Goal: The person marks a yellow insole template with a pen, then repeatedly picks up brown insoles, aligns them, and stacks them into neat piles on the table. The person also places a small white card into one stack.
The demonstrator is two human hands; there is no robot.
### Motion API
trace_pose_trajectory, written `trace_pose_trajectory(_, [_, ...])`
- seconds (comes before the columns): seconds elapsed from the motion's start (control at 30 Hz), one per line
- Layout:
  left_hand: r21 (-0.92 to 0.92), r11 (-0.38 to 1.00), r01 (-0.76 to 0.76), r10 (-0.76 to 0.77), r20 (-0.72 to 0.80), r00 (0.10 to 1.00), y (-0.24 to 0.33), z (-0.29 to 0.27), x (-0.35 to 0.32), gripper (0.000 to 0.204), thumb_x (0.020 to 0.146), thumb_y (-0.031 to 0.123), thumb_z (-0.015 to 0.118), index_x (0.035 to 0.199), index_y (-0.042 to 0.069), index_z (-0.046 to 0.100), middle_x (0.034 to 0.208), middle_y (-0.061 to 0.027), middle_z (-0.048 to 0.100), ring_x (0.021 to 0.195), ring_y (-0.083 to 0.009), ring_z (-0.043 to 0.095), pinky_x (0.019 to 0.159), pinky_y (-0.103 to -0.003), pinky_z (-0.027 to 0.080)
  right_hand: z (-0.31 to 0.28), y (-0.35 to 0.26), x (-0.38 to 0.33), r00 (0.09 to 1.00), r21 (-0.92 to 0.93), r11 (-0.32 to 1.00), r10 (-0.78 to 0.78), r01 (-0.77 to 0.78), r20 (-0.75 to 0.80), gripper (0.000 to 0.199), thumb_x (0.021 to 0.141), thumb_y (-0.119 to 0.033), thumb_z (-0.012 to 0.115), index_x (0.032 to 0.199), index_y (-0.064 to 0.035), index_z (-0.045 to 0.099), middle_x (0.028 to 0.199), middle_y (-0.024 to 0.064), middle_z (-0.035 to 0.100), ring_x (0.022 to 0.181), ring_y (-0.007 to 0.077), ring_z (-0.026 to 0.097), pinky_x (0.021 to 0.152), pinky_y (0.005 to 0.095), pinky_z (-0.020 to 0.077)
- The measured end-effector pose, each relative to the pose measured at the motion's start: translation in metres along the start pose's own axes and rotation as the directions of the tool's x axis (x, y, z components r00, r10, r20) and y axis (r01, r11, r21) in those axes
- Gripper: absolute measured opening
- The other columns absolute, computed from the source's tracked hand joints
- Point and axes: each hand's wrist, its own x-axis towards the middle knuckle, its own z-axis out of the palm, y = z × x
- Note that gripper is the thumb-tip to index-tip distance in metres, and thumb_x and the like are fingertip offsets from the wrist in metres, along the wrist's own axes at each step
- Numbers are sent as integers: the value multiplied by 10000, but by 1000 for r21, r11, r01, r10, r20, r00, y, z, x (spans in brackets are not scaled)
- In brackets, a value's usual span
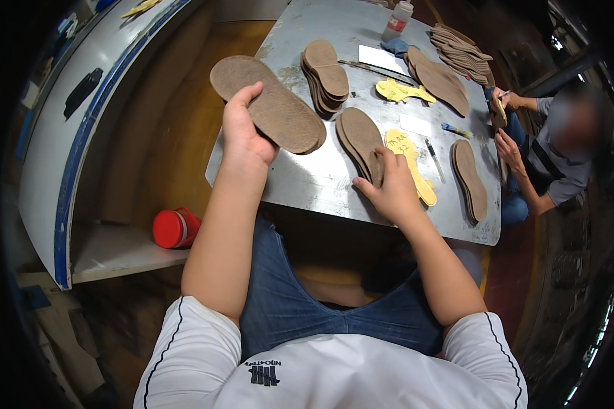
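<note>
While the left hand (247, 133) clasps raised insoles (276, 102), the right hand (396, 189), nearer the stack (359, 133) on the table (307, 185), straddles its near end, part-curled, firmness of hold undetermined; the stack's long axis runs away and slightly leftward.

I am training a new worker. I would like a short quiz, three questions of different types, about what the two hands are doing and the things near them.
1. What does the left hand hold? a) a bottle b) brown insoles c) a pen
2. True or false: the right hand is holding a pen.
3. What colour is the flat cutout lying beside the right hand?

Key: 1. b. 2. False; it touches a pile of insoles. 3. Yellow.
</note>
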Motion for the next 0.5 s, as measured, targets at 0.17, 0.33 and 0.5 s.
trace_pose_trajectory(0.17, [-7,1000,-9,9,26,1000,-1,-3,0,484,1004,200,759,1429,11,625,1362,-169,718,1236,-372,708,1129,-588,556,-8,5,-3,978,278,938,194,-209,80,768,925,-375,898,1513,-4,571,1280,229,684,1173,382,713,1023,484,589])
trace_pose_trajectory(0.33, [-22,1000,-15,15,-11,1000,1,-5,7,503,1000,199,761,1443,8,618,1369,-186,713,1257,-385,703,1136,-589,559,-40,18,-12,858,843,175,192,-508,477,536,1032,-241,701,1523,-62,582,1248,109,695,989,196,699,735,369,638])
trace_pose_trajectory(0.5, [-23,998,-53,53,-20,998,1,-5,11,472,1020,204,752,1429,-1,640,1337,-170,739,1229,-362,727,1113,-553,583,-70,28,-30,906,909,-62,75,-412,416,568,1052,-219,666,1567,-26,523,1324,146,679,1087,255,738,830,438,698])
